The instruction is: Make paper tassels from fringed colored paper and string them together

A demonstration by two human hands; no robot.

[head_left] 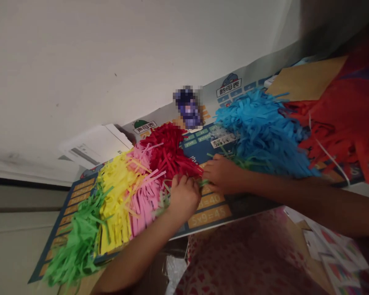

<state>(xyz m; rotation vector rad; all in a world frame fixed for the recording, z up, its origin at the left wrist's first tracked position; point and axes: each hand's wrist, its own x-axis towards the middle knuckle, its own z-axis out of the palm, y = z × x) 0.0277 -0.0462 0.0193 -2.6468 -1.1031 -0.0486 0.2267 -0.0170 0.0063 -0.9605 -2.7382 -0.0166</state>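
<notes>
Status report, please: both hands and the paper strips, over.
Left hand and right hand both closed on green strips, over the printed mat. Red pile and blue pile crowd close on each side.

Two bare forearms [135,254]; heart-printed pinkish-red clothing [233,254] at lap.

Dim indoor light, soft blur throughout, tilted view, dark right corner

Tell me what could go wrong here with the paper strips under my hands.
The thin green strips between the left hand and right hand look pinched; a hard pull may tear them. The right forearm lies close by the blue fringe and could flatten it.
</notes>
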